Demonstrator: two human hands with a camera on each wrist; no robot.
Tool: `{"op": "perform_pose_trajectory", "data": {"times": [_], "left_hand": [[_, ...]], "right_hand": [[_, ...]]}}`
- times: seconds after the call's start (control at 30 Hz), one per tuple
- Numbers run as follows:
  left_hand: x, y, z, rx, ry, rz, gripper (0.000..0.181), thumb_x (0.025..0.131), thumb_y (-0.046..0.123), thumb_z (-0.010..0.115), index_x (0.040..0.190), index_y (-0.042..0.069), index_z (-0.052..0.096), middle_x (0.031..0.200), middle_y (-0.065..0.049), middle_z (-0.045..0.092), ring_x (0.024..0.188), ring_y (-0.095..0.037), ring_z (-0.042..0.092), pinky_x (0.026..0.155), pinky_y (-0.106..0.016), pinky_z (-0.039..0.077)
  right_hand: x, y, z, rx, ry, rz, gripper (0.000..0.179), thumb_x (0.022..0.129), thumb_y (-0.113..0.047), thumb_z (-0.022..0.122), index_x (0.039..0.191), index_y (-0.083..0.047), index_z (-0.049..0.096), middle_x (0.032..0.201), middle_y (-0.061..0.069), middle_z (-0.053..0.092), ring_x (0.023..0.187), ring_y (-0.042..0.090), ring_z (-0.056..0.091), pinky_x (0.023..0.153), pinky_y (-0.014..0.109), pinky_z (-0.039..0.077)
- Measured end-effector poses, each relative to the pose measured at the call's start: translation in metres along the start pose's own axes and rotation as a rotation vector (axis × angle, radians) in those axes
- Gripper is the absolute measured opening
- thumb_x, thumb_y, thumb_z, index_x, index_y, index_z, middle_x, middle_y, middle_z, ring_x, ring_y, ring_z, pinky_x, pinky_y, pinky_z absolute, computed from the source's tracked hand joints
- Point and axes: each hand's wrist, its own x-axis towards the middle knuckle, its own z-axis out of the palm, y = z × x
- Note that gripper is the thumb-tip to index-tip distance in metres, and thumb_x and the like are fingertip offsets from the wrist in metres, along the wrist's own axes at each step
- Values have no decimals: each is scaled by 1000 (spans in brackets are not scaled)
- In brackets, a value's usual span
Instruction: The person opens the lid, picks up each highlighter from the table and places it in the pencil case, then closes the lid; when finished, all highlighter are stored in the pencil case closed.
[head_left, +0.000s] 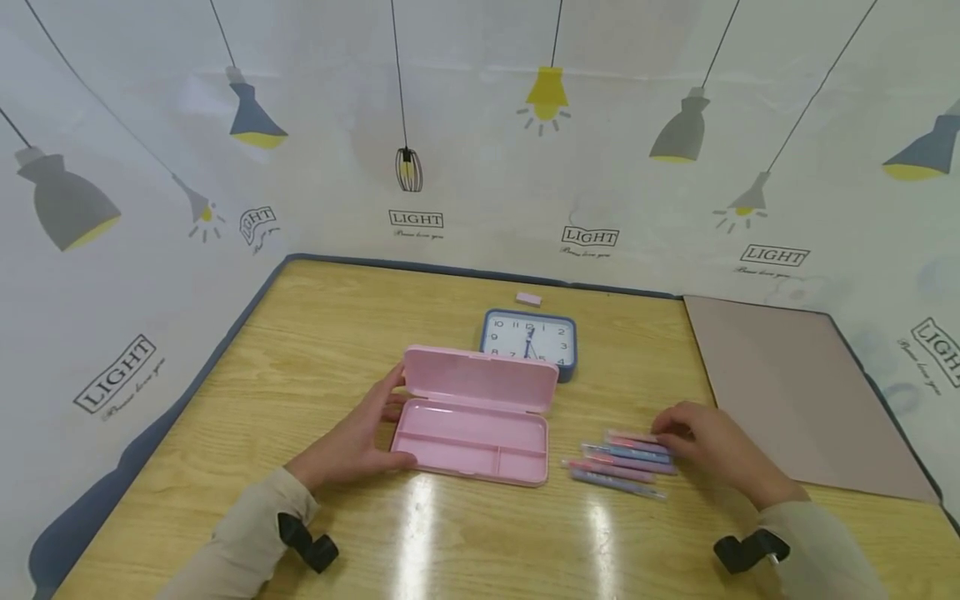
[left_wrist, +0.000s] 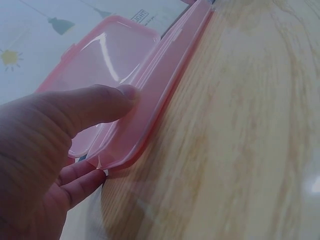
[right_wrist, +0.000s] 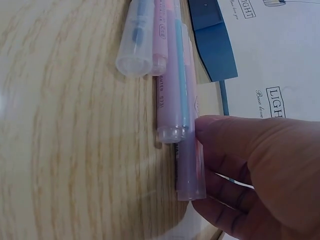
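A pink pencil case (head_left: pixel 468 423) lies on the table with its lid (head_left: pixel 480 380) raised and its divided compartments bare. My left hand (head_left: pixel 358 437) grips the case's left end, thumb (left_wrist: pixel 107 104) on the front wall and other fingers around the end and behind. To the right of the case, several pastel highlighters (head_left: pixel 618 467) lie side by side in a loose row. My right hand (head_left: pixel 708 446) pinches the right end of the farthest, pinkish highlighter (head_left: pixel 633 436). In the right wrist view, the thumb presses that outer highlighter (right_wrist: pixel 199 162), with the fingers partly hidden beyond it.
Behind the raised lid stands a blue-framed clock (head_left: pixel 528 337), its lower part partly covered. A small pink block (head_left: pixel 528 299) lies farther back. At the right is a flat brownish-pink board (head_left: pixel 802 392). Printed sheeting (head_left: pixel 480 167) borders the wooden table (head_left: pixel 300 333).
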Motion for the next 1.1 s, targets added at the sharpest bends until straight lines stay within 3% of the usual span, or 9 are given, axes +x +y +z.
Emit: {"op": "perform_pose_trajectory", "data": {"times": [0.23,0.47,0.63,0.8,1.1], "left_hand": [[0,0,0,3,-1,1,124,75,30,87,159,27,-5,154,-12,29,126,-29,54,106,-49,46],[-1,3,0,2,3,-7,124,75,29,87,159,27,-4,154,-12,29,125,-29,55,105,-50,46],[-1,4,-1,2,-1,-33,124,76,29,87,158,30,-6,154,-9,29,125,-26,55,104,-50,46],[-1,3,-1,2,1,-40,125,75,29,87,158,32,-6,154,-7,29,126,-24,55,105,-49,46],[-2,1,-1,13,2,-30,124,75,34,86,159,29,-5,154,-10,30,126,-27,55,106,-51,45]], "right_hand": [[-1,1,0,20,12,-2,9,88,-11,72,95,-17,72,94,-6,69,85,9,64,73,29,55],[-3,-9,-8,40,88,-26,8,91,-13,70,99,-16,72,93,-7,69,79,1,58,66,24,51],[3,-39,-20,34,135,-91,9,92,-15,69,99,-18,72,90,-11,66,77,-3,56,64,21,51],[15,-79,-24,61,115,-131,9,90,-14,71,98,-19,73,88,-13,65,76,-2,56,64,20,52],[45,-140,0,128,25,-178,7,92,-15,69,96,-21,72,87,-11,64,77,2,57,66,20,51]]}}
